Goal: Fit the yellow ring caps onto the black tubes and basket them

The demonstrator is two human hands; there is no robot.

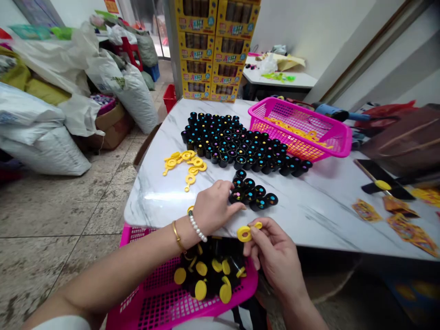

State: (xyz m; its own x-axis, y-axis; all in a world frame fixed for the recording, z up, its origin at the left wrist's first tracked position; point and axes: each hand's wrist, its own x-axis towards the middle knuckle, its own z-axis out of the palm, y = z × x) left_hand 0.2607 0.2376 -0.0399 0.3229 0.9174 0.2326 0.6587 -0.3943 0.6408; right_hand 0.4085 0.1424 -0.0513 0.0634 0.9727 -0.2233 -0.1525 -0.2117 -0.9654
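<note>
My left hand (pixel 215 207), with a pearl bracelet and a gold bangle, reaches to the near left edge of a small group of black cylinders (pixel 260 191). Its fingers curl around a black cylinder (pixel 236 196) there. My right hand (pixel 271 243) pinches a yellow ring piece (pixel 244 233) just off the table's front edge. Behind the small group stands a large cluster of black cylinders (pixel 233 142) with coloured dots on top. Several loose yellow ring pieces (pixel 190 179) lie left of it on the marbled table (pixel 154 201).
A pink basket (pixel 254 279) below the front edge holds black cylinders with yellow caps. Another pink basket (pixel 338 137) with yellow pieces stands back right. Stacked yellow boxes (pixel 213 59) rise behind. Orange packets (pixel 409 233) lie right; sacks (pixel 41 133) fill the left.
</note>
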